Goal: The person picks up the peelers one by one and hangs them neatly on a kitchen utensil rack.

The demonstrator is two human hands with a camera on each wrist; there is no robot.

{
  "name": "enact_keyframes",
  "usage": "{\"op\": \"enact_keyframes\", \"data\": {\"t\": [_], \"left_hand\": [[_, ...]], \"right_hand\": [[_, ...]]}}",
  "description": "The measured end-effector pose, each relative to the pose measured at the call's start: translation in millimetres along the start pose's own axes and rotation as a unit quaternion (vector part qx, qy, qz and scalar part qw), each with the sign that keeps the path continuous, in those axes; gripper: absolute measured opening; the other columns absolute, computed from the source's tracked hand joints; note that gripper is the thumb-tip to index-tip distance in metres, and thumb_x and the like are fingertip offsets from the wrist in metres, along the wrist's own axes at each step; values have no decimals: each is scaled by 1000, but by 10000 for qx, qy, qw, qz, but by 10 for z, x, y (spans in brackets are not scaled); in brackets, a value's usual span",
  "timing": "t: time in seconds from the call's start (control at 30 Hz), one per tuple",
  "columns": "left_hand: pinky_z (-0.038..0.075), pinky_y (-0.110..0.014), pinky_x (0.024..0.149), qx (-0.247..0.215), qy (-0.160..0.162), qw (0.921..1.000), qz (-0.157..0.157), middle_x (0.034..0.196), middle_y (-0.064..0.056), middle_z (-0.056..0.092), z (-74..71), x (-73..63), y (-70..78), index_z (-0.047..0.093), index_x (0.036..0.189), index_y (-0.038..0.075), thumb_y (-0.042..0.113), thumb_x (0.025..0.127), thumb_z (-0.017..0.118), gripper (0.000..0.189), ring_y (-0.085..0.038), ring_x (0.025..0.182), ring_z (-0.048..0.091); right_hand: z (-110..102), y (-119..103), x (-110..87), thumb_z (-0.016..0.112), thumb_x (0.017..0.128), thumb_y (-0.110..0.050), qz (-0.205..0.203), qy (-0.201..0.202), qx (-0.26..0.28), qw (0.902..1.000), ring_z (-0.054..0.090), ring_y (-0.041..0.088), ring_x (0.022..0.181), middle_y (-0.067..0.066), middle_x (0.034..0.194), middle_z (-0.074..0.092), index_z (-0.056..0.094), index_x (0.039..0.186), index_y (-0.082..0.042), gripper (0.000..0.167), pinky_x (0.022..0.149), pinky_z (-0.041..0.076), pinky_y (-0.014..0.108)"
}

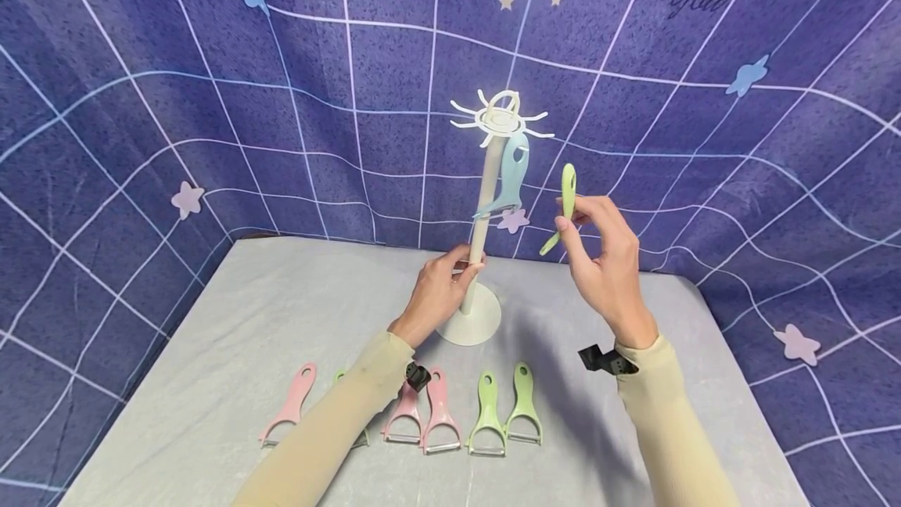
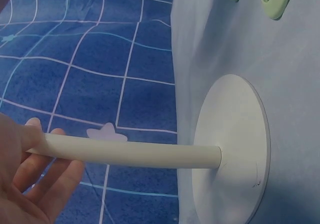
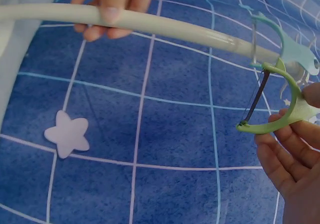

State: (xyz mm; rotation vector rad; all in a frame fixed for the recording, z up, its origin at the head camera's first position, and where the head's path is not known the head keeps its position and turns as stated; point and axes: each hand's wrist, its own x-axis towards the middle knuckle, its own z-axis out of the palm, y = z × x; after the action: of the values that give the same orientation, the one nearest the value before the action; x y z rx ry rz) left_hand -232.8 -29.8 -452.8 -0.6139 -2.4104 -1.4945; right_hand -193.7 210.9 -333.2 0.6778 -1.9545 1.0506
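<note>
Green peeler (image 1: pixel 568 202) sits at eleven o'clock from the right hand (image 1: pixel 611 268), pinched by thumb and fingers. The left hand (image 1: pixel 439 292) grips the white stand (image 1: pixel 487 186), a blue peeler (image 1: pixel 515 178) hanging at one o'clock from that hand.

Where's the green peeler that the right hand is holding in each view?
Head: right of centre, the green peeler pinched in the right hand.
Left wrist: not in it; other green peelers show partly at top right.
Right wrist: near the right edge, its blade end toward the left.
Shared landmark: the cream pole, held by the left hand in all three views.
</note>
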Motion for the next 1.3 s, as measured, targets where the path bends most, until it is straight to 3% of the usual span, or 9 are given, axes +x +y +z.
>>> {"op": "enact_keyframes", "data": {"t": [0.6, 1.3], "left_hand": [[64, -31, 93, 12, -24, 10000, 3, 114, -3, 79, -1, -1, 9, 74, 119, 17, 26, 107, 69, 16, -20, 113, 76], [65, -33, 92, -86, 48, 9999, 72, 111, -1, 80, 10, -6, 3, 75, 117, 18, 26, 107, 70, 14, -19, 110, 77]], "right_hand": [[98, 9, 381, 70, 103, -7, 8, -140, 495, 9987, 64, 15, 102, 14, 113, 73, 76, 122, -2, 20, 95, 53, 31], [210, 33, 484, 70, 103, -7, 42, -450, 618, 9971, 65, 16, 99, 8, 104, 70, 76, 122, -3, 20, 95, 54, 32]]}}
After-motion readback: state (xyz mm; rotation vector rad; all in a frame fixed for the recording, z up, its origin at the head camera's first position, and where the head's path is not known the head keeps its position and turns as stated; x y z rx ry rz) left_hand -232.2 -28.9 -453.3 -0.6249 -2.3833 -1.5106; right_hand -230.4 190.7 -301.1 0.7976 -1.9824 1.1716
